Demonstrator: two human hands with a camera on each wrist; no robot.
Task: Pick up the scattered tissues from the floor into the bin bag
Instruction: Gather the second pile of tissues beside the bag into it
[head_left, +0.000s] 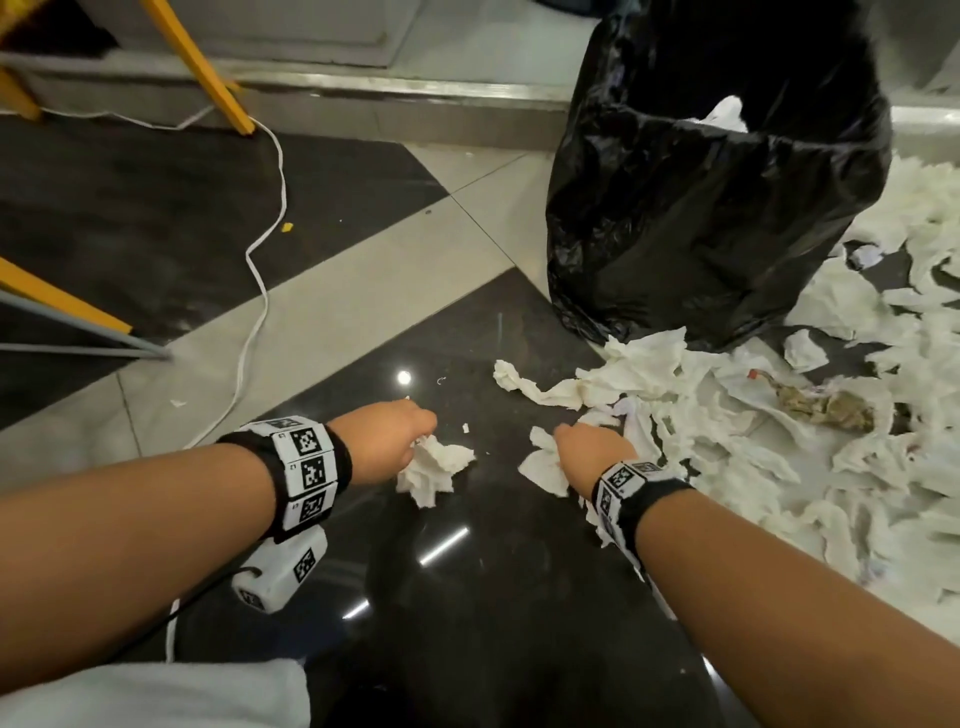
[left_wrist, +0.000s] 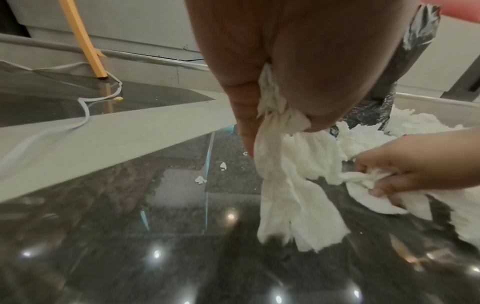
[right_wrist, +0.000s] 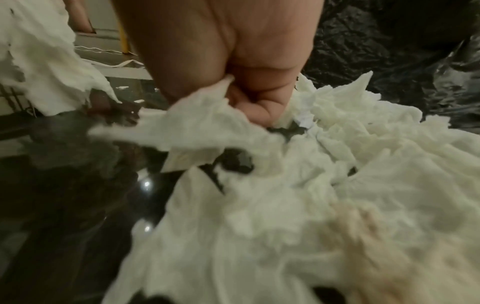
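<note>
A black bin bag (head_left: 717, 208) stands open at the upper right of the head view, white tissue inside. Torn white tissues (head_left: 753, 441) cover the dark glossy floor in front and to the right of it. My left hand (head_left: 395, 441) grips a crumpled white tissue (head_left: 434, 467) just above the floor; in the left wrist view the tissue (left_wrist: 293, 185) hangs from the curled fingers (left_wrist: 246, 115). My right hand (head_left: 587, 452) clutches another tissue (head_left: 543, 465) at the pile's left edge, its fingers (right_wrist: 254, 109) curled round the tissue (right_wrist: 207, 123).
A white cable (head_left: 260, 291) runs across the floor on the left. Yellow and grey furniture legs (head_left: 208, 67) stand at the upper left. A stained brownish tissue (head_left: 826, 408) lies in the pile. A metal threshold (head_left: 415, 93) runs behind the bag.
</note>
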